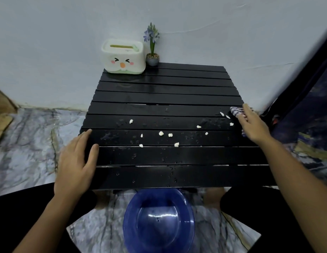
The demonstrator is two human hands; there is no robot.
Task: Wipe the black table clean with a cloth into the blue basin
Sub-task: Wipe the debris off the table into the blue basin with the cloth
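I have the right hand (254,125) out at the table's (159,99) three o'clock edge, fingers laid flat and close together on the striped cloth (236,112), pressing it to the slats rather than pinching it. I put it there because the white crumbs (170,135) start just beside the cloth and scatter toward nine o'clock, so a sweep from the edge should catch them all. The left hand (77,157) rests flat at the eight o'clock corner, fingers slightly spread, thumb on the top; I judge that steadies this light slatted table against the push. The basin (159,221) sits on the floor at six o'clock, its rim tucked just under the near edge, so whatever I drag toward me can drop straight in. Water droplets dot the middle slats too. The tissue box (123,56) and flower pot (152,59) stand at eleven and twelve o'clock, well apart from the mess. No crumb is in the basin yet.
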